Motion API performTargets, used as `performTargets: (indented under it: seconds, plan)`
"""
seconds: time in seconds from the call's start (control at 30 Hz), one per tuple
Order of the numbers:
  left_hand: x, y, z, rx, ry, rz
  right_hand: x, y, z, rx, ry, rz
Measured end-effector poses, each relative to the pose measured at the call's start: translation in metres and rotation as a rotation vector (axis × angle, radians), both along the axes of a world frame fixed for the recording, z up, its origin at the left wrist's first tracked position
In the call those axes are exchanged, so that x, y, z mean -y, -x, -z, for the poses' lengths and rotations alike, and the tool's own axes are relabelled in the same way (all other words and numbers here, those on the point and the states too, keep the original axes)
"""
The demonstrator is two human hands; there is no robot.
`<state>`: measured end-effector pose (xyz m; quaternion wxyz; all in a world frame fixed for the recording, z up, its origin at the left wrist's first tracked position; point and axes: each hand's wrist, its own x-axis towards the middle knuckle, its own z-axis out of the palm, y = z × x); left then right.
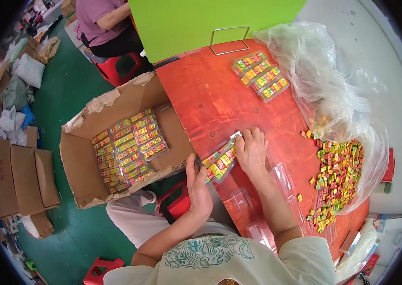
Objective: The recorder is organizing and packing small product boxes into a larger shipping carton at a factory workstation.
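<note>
At the table's left edge lie clear plastic trays [219, 166] filled with small red, yellow and green wrapped pieces, side by side and tilted toward me. My left hand [199, 190] stands at their left end, fingers stretched and thumb apart, over the gap between table and box. At the far right end, my right hand [252, 151] rests palm down with its fingers apart, its thumb side against the trays. Its palm side is hidden. Left of the table, a cardboard box [80, 161] holds several rows of similar filled trays [127, 147].
More filled trays [260, 76] lie toward the back of the orange table [201, 90]. Loose wrapped pieces [339, 175] spill from a clear plastic bag [305, 52] at right. Empty clear trays [284, 180] lie beside my right forearm. Behind a green panel [210, 23] sits another person [101, 23].
</note>
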<state>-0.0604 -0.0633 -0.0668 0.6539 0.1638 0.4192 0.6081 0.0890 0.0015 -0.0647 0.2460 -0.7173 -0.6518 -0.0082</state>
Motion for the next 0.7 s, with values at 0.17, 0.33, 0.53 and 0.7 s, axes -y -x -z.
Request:
performTargets:
  seconds: [0.17,0.33,0.53,0.7]
  plan:
    - [0.000,-0.002,0.012,-0.103,0.054,0.034,-0.004,0.001,0.005,-0.200,0.000,-0.035]
    - [0.019,0.015,0.001,-0.118,0.086,0.142,-0.002,0.013,0.001,-0.254,-0.001,-0.130]
    - [0.026,0.043,-0.007,-0.066,0.251,0.448,0.000,0.018,0.008,-0.301,-0.035,-0.252]
    - [0.018,0.054,-0.015,-0.071,0.269,0.680,0.005,0.026,0.010,-0.329,-0.022,-0.314]
